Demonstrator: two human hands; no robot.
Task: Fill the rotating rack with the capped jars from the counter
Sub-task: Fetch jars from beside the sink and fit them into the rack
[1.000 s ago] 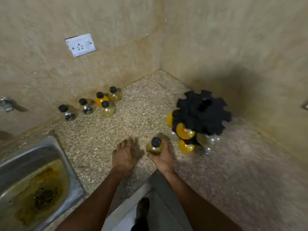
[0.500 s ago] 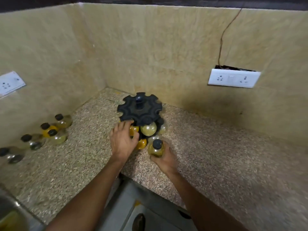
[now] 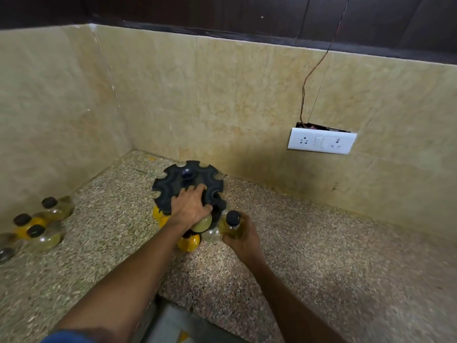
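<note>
While my left hand [image 3: 190, 206] rests flat on the black rotating rack [image 3: 184, 186] in the counter's corner, my right hand [image 3: 243, 240] is closed around a black-capped jar [image 3: 231, 225] just beside it. My hand hides most jars hanging in the rack. More capped jars [image 3: 37, 227] stand near the left wall, the lowest cut off by the frame.

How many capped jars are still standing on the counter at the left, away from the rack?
5 visible: one nearest the wall, a yellow one, one in front of it, and two at the frame's left edge. More may lie outside the view.
</note>
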